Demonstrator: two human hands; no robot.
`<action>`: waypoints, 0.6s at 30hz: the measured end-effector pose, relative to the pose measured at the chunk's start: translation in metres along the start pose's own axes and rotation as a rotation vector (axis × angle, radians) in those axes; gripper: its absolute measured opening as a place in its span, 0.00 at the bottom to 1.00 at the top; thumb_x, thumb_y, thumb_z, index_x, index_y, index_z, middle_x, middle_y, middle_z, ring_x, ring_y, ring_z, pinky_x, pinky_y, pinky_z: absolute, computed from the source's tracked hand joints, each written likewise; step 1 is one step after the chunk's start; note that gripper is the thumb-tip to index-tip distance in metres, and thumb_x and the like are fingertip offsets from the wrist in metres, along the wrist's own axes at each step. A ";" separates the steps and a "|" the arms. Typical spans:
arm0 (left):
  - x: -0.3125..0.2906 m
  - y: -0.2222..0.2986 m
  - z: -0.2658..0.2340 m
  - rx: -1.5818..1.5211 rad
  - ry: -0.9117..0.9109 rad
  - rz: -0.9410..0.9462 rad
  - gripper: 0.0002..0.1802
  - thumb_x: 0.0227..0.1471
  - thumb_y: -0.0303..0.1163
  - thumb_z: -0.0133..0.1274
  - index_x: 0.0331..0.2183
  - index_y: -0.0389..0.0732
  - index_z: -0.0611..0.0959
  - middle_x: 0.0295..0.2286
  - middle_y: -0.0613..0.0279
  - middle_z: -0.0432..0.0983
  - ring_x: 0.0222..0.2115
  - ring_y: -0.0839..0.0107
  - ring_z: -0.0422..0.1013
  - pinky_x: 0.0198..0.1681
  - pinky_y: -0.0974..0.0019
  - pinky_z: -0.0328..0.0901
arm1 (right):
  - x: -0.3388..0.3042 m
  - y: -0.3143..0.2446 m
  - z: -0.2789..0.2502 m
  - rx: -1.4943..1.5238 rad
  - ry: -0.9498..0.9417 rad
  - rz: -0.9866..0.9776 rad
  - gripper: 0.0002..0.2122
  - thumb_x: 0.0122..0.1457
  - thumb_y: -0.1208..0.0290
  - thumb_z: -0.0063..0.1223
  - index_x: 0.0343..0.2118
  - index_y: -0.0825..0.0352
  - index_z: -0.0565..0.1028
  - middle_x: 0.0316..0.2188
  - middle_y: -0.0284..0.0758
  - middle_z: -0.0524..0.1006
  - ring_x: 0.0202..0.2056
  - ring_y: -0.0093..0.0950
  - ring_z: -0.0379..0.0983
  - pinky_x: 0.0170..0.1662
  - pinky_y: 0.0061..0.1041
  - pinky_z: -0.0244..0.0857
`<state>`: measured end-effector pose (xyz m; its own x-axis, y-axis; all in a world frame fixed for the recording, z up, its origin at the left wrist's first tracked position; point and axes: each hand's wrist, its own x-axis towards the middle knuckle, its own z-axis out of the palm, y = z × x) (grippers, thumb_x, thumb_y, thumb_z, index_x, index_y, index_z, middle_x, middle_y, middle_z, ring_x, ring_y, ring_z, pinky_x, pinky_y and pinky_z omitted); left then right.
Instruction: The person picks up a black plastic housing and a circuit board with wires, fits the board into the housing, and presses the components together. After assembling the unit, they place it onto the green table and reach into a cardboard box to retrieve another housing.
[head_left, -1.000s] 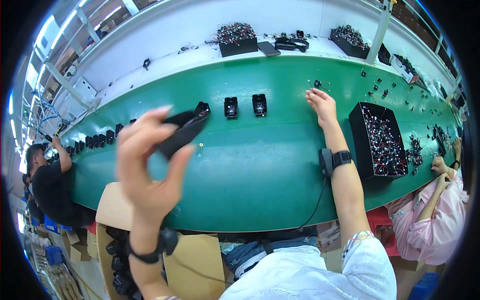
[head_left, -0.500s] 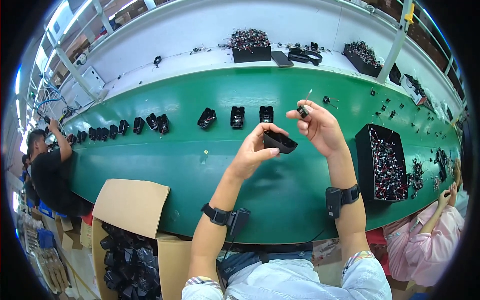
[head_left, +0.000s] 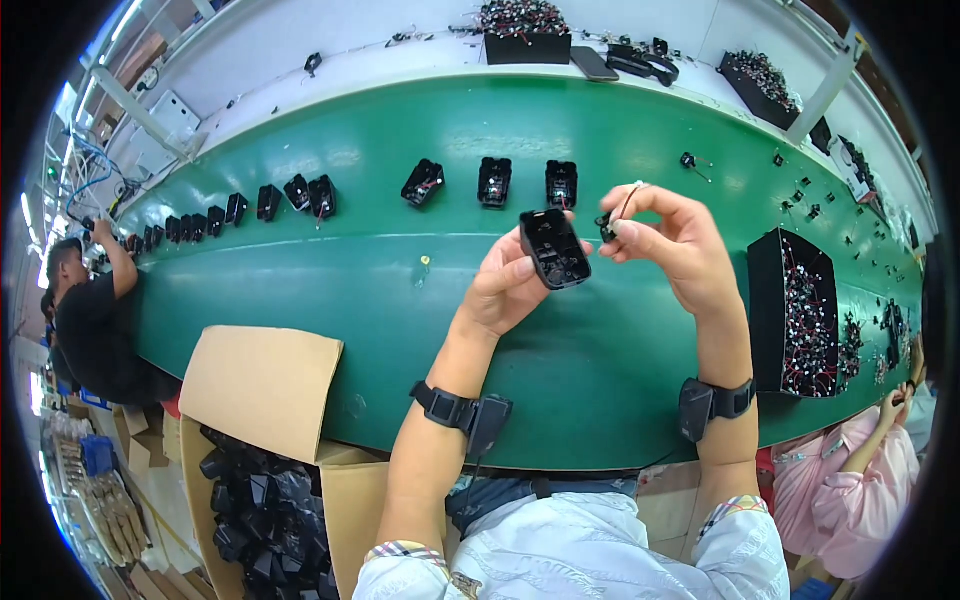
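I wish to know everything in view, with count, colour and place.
Held housing: 1, black, in left hand
Held wired part: 1, black, in right hand
Other housings: many, black, along table
Loose wired parts: many, black, table's right
Parts box: 1, black, table's right
Shelf boxes: at least 2, black, back shelf
Flat device: 1, dark, back shelf
Headband-like item: 1, black, beside flat device
Cardboard box: 1, brown, lower left, holding black housings
Table: 1, green, centre
Co-workers: at least 2, dark and pink clothes, left and right
Wrist straps: 2, black, forearms
Left hand, right hand: 2, bare, centre
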<state>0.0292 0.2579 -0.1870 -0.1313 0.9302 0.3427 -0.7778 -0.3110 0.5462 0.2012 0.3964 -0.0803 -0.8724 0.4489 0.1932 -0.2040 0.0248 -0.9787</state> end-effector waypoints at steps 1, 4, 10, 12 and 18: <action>-0.001 -0.001 -0.003 -0.005 0.013 0.004 0.41 0.50 0.37 0.65 0.61 0.34 0.67 0.50 0.51 0.76 0.55 0.57 0.71 0.60 0.55 0.65 | -0.002 -0.003 0.003 0.003 -0.007 0.012 0.03 0.62 0.77 0.57 0.34 0.71 0.75 0.46 0.43 0.76 0.33 0.22 0.79 0.39 0.20 0.76; -0.002 -0.004 -0.004 -0.059 -0.080 -0.054 0.40 0.53 0.43 0.62 0.61 0.32 0.67 0.50 0.51 0.76 0.54 0.56 0.72 0.60 0.54 0.64 | -0.012 -0.012 0.012 -0.160 -0.028 -0.123 0.03 0.60 0.83 0.57 0.35 0.75 0.75 0.43 0.45 0.78 0.34 0.22 0.77 0.38 0.21 0.75; -0.001 -0.010 -0.003 0.018 -0.094 -0.072 0.35 0.53 0.41 0.62 0.57 0.33 0.71 0.49 0.54 0.76 0.52 0.63 0.73 0.57 0.54 0.67 | -0.015 -0.021 0.022 -0.549 -0.141 -0.308 0.04 0.52 0.87 0.59 0.31 0.75 0.77 0.41 0.43 0.81 0.37 0.24 0.78 0.42 0.23 0.73; 0.000 -0.012 -0.003 0.020 -0.092 -0.074 0.34 0.52 0.39 0.63 0.56 0.35 0.72 0.48 0.57 0.76 0.50 0.65 0.74 0.57 0.54 0.67 | -0.014 -0.016 0.024 -0.551 -0.146 -0.336 0.05 0.49 0.87 0.60 0.30 0.73 0.78 0.39 0.42 0.81 0.37 0.25 0.79 0.44 0.24 0.73; 0.001 -0.010 0.001 0.011 -0.093 -0.065 0.36 0.52 0.39 0.63 0.58 0.34 0.70 0.50 0.55 0.74 0.51 0.64 0.73 0.58 0.54 0.66 | -0.011 -0.011 0.021 -0.676 -0.121 -0.501 0.09 0.44 0.88 0.62 0.29 0.69 0.79 0.36 0.41 0.83 0.38 0.30 0.81 0.45 0.27 0.74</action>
<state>0.0375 0.2616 -0.1911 -0.0232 0.9266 0.3754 -0.7761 -0.2534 0.5774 0.2036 0.3724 -0.0701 -0.7993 0.1448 0.5832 -0.3031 0.7409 -0.5994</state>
